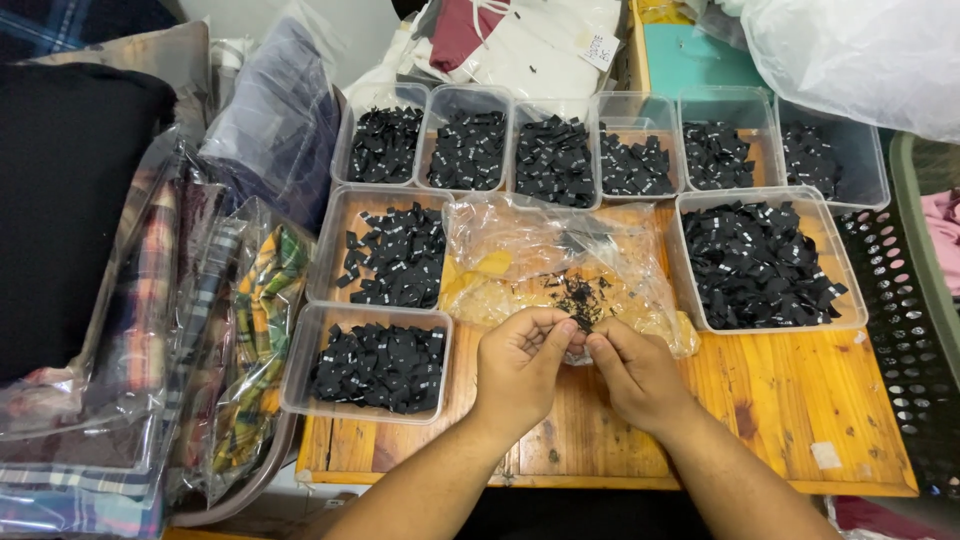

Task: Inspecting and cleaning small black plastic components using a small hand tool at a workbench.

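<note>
My left hand (pixel 520 365) and my right hand (pixel 632 372) meet over the wooden table (pixel 790 400), fingertips pinched together on a small black fabric label (pixel 580 330). Just beyond the fingers lies a crumpled clear plastic bag (pixel 530 255) with a small heap of black scraps (pixel 580 295) on it. Clear plastic tubs of black labels surround the bag: one at the near left (pixel 370 365), one above it (pixel 385 255), a larger one at the right (pixel 765 262).
A back row of several clear tubs (pixel 610 145) holds more black labels. Bagged plaid garments (pixel 200 330) pile at the left. A black perforated basket (pixel 905 320) stands at the right edge. White bagged clothing (pixel 530 40) lies behind.
</note>
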